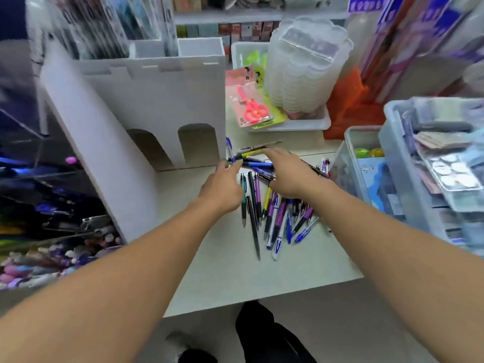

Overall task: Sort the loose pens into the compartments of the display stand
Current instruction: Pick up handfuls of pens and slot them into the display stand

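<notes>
Far left: tiered clear compartments [39, 226] stocked with pens, many with pastel toppers, all blurred. Beside them, a white stand [146, 100] with a sloped side panel, two arched cut-outs at its base and open slots along the top; its foot sits on the desk [225, 279] and its right wall ends just beside the pen pile. Left hand [222, 187]: reaches to the pile's left edge, fingertips touching a dark blue pen [237, 159]; whether it pinches that pen cannot be told. Pens [272, 213]: a loose heap on the desk, mid-frame, purple, blue, black, yellow and teal barrels, some fanned toward the near edge, others lying crosswise at the back under the hands. Right hand [290, 174]: palm down, fingers spread flat over the crosswise pens, gripping nothing visible. Bare desk lies between the pile and the near edge, which drops to the floor; a narrower bare strip runs between the stand and the pile. Behind the pile: a white tray [314, 124] carrying carded red scissors [252, 107] and a stack of clear scalloped boxes [306, 66]; card print unreadable. Orange bag [348, 106] to the right of the tray. Right edge: clear bins [392, 142] of mixed stock hemming the pile closely on that side; one holds a blue-printed pack [377, 179], lettering too blurred to read.
</notes>
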